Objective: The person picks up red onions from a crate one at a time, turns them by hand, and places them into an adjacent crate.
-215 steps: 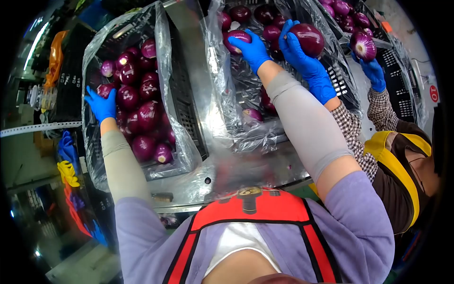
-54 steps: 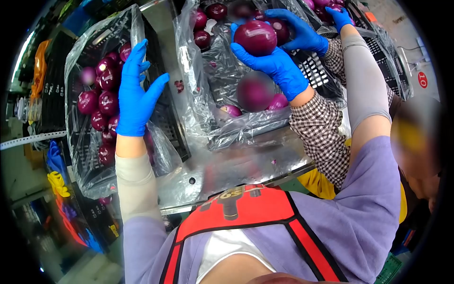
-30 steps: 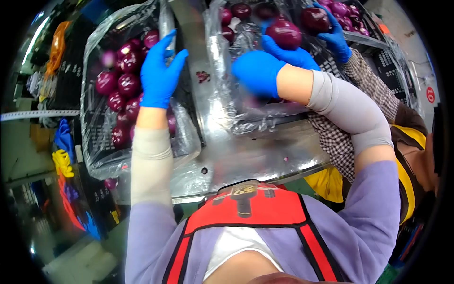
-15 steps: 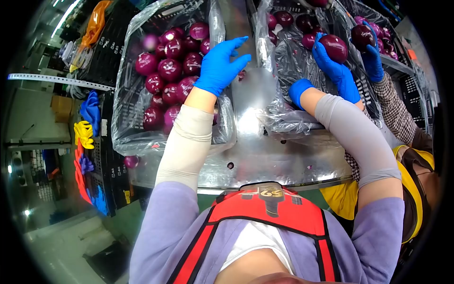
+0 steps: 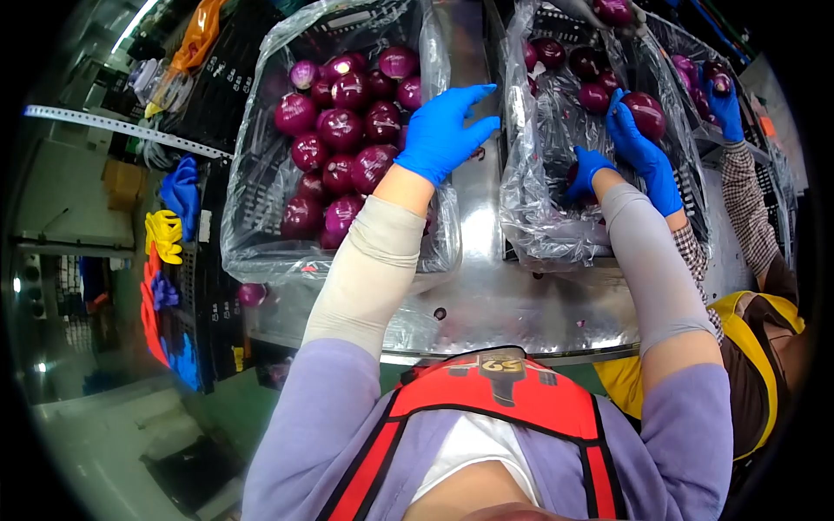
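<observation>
My left hand (image 5: pixel 447 132), in a blue glove, is held over the right rim of the left crate (image 5: pixel 343 263), fingers stretched and thumb apart, holding nothing. Peeled red onions (image 5: pixel 340 129) are heaped in that plastic-lined crate, just left of the hand. Inside the right lined crate (image 5: pixel 552 252) is my right hand (image 5: pixel 594 168), also blue-gloved, with fingers curled round a red onion (image 5: pixel 572 174). The hand and wrist hide most of that onion. Several more onions (image 5: pixel 594 97) lie farther back in this crate.
A co-worker's gloved hand (image 5: pixel 647 161) holds a large red onion close to my right hand; their other hand (image 5: pixel 727 113) grips another at a farther crate. A small onion (image 5: pixel 252 294) lies by the left crate. Coloured gloves (image 5: pixel 163 236) hang at left.
The view has shifted, with the crates farther right. My right hand has moved deeper into the right crate, and an onion now shows under its fingers. My left hand stays open.
</observation>
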Motion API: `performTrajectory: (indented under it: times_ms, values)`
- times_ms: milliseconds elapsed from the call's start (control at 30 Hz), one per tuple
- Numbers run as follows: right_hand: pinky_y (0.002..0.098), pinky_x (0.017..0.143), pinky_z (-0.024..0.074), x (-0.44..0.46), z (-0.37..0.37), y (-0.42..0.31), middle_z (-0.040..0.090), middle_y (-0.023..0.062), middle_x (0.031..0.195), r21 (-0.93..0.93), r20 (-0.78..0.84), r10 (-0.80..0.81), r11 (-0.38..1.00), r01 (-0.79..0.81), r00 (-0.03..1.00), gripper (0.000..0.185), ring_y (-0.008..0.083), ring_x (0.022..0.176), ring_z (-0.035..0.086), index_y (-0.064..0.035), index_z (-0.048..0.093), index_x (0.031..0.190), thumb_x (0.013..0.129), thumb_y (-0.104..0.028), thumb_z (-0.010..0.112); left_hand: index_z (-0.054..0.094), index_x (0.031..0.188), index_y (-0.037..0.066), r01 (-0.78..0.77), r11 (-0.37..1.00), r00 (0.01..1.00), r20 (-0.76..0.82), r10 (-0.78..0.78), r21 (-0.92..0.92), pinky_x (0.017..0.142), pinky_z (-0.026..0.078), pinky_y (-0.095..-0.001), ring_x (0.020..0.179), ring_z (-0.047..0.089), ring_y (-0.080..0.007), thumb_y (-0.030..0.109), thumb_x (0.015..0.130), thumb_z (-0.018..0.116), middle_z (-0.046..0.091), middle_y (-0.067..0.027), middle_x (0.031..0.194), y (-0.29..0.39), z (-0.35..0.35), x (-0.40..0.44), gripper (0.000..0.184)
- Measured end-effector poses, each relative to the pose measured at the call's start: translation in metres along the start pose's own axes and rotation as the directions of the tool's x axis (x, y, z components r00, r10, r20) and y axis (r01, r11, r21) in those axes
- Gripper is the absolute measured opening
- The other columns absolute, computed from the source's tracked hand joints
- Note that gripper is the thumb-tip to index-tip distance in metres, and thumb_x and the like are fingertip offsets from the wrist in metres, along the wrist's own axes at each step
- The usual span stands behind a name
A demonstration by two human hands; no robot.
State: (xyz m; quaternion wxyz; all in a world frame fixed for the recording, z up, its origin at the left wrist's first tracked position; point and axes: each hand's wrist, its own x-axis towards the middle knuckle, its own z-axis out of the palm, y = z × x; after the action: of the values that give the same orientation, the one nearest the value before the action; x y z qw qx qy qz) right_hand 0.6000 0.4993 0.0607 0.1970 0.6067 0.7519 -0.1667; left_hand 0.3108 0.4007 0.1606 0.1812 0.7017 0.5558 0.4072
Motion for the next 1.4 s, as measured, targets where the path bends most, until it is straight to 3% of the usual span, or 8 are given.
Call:
performTrajectory:
  times_ms: [133, 267, 400, 467, 600, 867, 1267, 1400]
  values:
    - [0.0423, 0.091, 0.0478, -0.002, -0.014, -0.011, 0.056, 0.0232, 0.121, -0.087, 0.050, -0.087, 0.992, 0.092, 0.995, 0.100, 0.0359, 0.111, 0.056, -0.0049, 0.042, 0.133, 0.049, -0.039, 0.084, 0.057, 0.125, 0.015, 0.025, 0.999, 0.999, 0.021, -0.026, 0.038, 0.079, 0.051, -0.0309, 0.087, 0.062, -0.0189, 0.026, 0.079, 0.070, 0.064, -0.0107, 0.109, 0.007, -0.007, 0.000, 0.049]
    - [0.0412, 0.093, 0.0461, 0.004, -0.036, -0.022, 0.053, 0.0204, 0.126, 0.365, -0.337, -0.054, 0.913, 0.183, 0.940, 0.088, 0.0352, 0.113, 0.054, -0.0069, 0.044, 0.132, 0.060, -0.039, 0.081, 0.056, 0.126, 0.018, -0.039, 0.999, 0.997, -0.070, 0.041, 0.023, 0.076, 0.051, -0.0333, 0.083, 0.062, -0.0234, 0.033, 0.078, 0.070, 0.063, -0.0111, 0.105, -0.007, 0.000, 0.003, 0.052]
    - [0.0383, 0.090, 0.0480, -0.020, -0.067, -0.056, 0.051, 0.0145, 0.128, 0.809, -0.574, 0.104, 0.224, 0.543, 0.812, 0.080, 0.0290, 0.111, 0.055, -0.0083, 0.042, 0.134, 0.070, -0.039, 0.077, 0.048, 0.133, 0.009, 0.021, 0.956, 0.997, -0.061, -0.041, -0.291, 0.083, 0.048, -0.0268, 0.088, 0.055, -0.0101, 0.006, 0.078, 0.072, 0.054, -0.0064, 0.127, 0.004, 0.001, 0.004, 0.060]
    - [0.0446, 0.092, 0.0470, -0.065, -0.089, -0.073, 0.052, 0.0092, 0.125, 0.907, -0.365, 0.073, -0.194, 0.372, 0.928, 0.069, 0.0253, 0.114, 0.053, -0.0121, 0.043, 0.134, 0.077, -0.042, 0.070, 0.041, 0.138, 0.012, 0.075, 0.923, 0.997, 0.019, -0.073, -0.378, 0.084, 0.048, -0.0285, 0.096, 0.055, -0.0137, 0.004, 0.076, 0.071, 0.045, -0.0073, 0.138, 0.009, 0.001, 0.006, 0.069]
    - [0.0477, 0.090, 0.0475, -0.068, -0.085, -0.069, 0.050, 0.0088, 0.128, 0.806, -0.326, -0.192, -0.569, 0.166, 0.926, 0.058, 0.0250, 0.114, 0.053, -0.0167, 0.047, 0.129, 0.081, -0.043, 0.065, 0.035, 0.143, 0.020, 0.037, 0.888, 0.999, 0.033, -0.025, -0.458, 0.073, 0.047, -0.0266, 0.098, 0.055, -0.0175, 0.018, 0.069, 0.080, 0.044, -0.0077, 0.138, 0.014, 0.005, 0.004, 0.086]
    - [0.0479, 0.088, 0.0496, -0.077, -0.088, -0.094, 0.052, 0.0120, 0.127, 0.765, -0.368, -0.398, -0.643, 0.030, 0.840, 0.056, 0.0288, 0.114, 0.054, -0.0130, 0.046, 0.130, 0.084, -0.042, 0.059, 0.026, 0.146, 0.021, 0.119, 0.842, 0.991, 0.118, -0.066, -0.526, 0.086, 0.047, -0.0333, 0.112, 0.052, -0.0269, 0.023, 0.065, 0.083, 0.033, -0.0079, 0.145, 0.021, 0.005, 0.003, 0.099]
    - [0.0484, 0.091, 0.0492, -0.082, -0.085, -0.110, 0.051, 0.0151, 0.129, 0.753, -0.354, -0.545, -0.648, -0.113, 0.760, 0.061, 0.0303, 0.116, 0.053, -0.0091, 0.043, 0.133, 0.085, -0.044, 0.056, 0.028, 0.143, 0.004, -0.171, 0.879, 0.985, -0.066, 0.158, -0.446, 0.103, 0.039, -0.0356, 0.126, 0.042, -0.0228, 0.027, 0.072, 0.079, 0.036, -0.0106, 0.144, 0.023, 0.001, 0.007, 0.090]
    - [0.0503, 0.092, 0.0477, -0.087, -0.087, -0.109, 0.051, 0.0144, 0.129, 0.728, -0.410, -0.498, -0.684, -0.055, 0.764, 0.062, 0.0306, 0.116, 0.053, -0.0076, 0.042, 0.133, 0.084, -0.041, 0.059, 0.030, 0.143, 0.011, 0.221, 0.631, 0.962, 0.060, -0.266, -0.744, 0.095, 0.041, -0.0359, 0.120, 0.044, -0.0194, 0.060, 0.085, 0.052, 0.044, -0.0077, 0.134, 0.038, -0.004, 0.008, 0.079]
